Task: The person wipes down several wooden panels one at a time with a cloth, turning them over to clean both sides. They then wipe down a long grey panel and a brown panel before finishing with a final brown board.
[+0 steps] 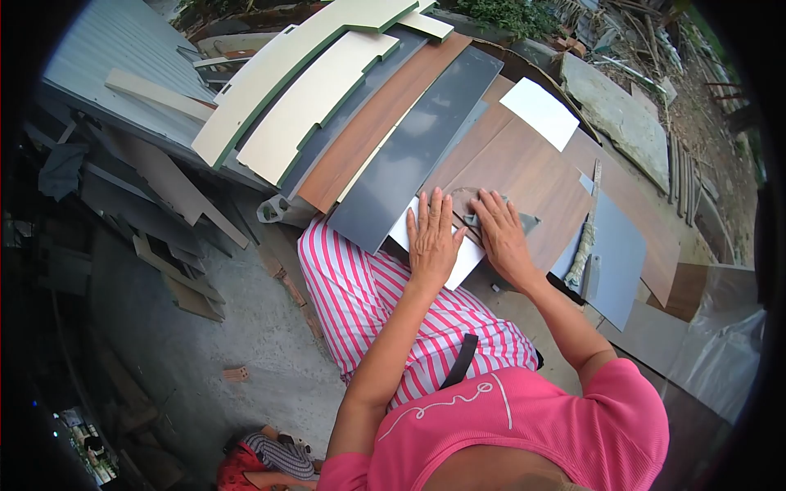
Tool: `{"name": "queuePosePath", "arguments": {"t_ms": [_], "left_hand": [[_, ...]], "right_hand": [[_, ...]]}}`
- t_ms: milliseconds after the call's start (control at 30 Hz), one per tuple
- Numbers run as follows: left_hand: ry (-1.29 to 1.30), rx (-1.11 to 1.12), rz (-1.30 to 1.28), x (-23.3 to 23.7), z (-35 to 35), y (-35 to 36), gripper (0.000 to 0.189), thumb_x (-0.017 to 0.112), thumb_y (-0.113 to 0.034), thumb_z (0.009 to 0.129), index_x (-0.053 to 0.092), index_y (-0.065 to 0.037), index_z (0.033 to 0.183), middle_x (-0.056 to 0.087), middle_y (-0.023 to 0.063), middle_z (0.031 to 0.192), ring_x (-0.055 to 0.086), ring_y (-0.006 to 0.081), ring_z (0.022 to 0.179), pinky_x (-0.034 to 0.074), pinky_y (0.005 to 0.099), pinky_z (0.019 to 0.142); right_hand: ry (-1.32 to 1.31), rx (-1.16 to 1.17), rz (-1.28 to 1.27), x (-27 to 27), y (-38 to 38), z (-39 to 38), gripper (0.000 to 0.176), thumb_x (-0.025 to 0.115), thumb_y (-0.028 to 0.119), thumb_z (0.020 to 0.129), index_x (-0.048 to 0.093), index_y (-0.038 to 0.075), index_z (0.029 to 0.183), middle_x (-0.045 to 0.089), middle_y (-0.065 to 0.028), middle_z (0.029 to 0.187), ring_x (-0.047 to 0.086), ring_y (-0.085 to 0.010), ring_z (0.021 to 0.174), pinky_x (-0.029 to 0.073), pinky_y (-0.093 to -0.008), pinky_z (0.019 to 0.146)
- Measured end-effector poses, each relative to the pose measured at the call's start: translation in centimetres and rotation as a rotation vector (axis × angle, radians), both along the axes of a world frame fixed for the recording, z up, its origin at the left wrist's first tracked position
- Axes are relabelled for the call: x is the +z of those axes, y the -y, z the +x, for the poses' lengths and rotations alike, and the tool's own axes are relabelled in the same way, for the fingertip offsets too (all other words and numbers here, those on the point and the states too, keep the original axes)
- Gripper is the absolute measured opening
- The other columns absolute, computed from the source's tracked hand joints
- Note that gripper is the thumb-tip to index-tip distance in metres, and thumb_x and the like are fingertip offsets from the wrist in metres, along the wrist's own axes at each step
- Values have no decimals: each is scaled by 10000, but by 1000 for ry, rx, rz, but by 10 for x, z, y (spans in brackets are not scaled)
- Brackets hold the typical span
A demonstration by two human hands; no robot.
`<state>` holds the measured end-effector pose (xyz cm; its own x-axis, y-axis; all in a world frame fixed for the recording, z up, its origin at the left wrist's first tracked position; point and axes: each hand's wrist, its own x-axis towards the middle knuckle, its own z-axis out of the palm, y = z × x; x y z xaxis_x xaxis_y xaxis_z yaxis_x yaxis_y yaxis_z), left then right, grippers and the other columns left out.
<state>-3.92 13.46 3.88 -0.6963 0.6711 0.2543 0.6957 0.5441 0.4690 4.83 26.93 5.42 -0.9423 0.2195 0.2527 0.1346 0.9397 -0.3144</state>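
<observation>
My left hand (434,241) lies flat with its fingers stretched out, pressing on a white strip (465,266) at the near edge of a brown wood-grain panel (520,159). Close beside it, my right hand (501,241) also has its fingers extended and rests on the brown panel. A crumpled grey cloth (526,221) shows from under that hand, partly hidden by it. The white strip sticks out over my lap, above the pink-striped trousers. Left of my hands, a glossy dark grey board (422,147) slants away from me.
Cream boards with green edges (307,106) and a reddish-brown board (385,123) lie further left. To the right, a long tool with a wrapped handle (582,254) rests near a grey-blue sheet (618,254). A white sheet (540,112) lies at the back. Boards lean at far left.
</observation>
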Motion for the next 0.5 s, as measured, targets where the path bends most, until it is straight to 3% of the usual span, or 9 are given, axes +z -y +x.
{"name": "queuePosePath", "arguments": {"t_ms": [100, 367, 500], "left_hand": [[17, -8, -15, 1, 0, 0, 650, 601, -290, 848, 333, -40, 1385, 257, 129, 1477, 190, 321, 1380, 163, 500, 1099], [-11, 4, 4, -2, 0, 1, 648, 616, -278, 840, 344, -49, 1382, 256, 112, 1482, 205, 318, 1375, 163, 498, 1103], [-20, 14, 10, -4, -1, 0, 645, 618, -281, 839, 351, -48, 1378, 257, 111, 1482, 205, 315, 1375, 167, 497, 1103]], "right_hand": [[56, 45, -89, 10, 13, 26, 483, 492, 57, 867, 398, 99, 1338, 384, -120, 1400, 323, -300, 1322, 222, -459, 1088], [-68, -416, 94, -39, -169, 13, 402, 381, 75, 919, 407, 77, 1321, 398, -145, 1391, 334, -327, 1310, 232, -466, 1075], [-35, -423, 21, -40, -174, 15, 399, 383, 83, 922, 419, 80, 1319, 385, -141, 1402, 311, -324, 1324, 218, -466, 1084]]}}
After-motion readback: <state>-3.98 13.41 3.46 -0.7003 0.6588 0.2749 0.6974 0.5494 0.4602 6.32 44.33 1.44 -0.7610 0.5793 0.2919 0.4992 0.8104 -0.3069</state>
